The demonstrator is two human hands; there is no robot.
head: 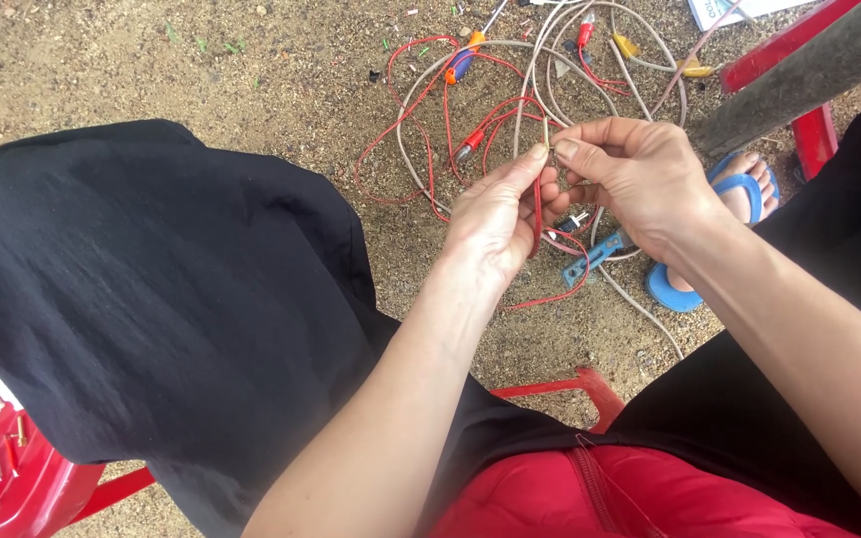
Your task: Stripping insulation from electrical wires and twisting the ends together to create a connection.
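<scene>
Sandy, gravelly ground [251, 70] lies under a seated person's knees. Above it, a thin red wire [537, 214] is pinched between the thumb and fingers of the left hand [495, 224], its bare end raised at the fingertips. The right hand [630, 174] meets it there, thumb and forefinger closed on that same tip. Beyond lies a tangle of red and grey cables [470, 120], a blue sandal [739, 194] on 1 foot, and a red plastic stool [570, 384].

White paper sheet [739, 10] with blue print, top right edge, lying on dirt ground [251, 70]
</scene>
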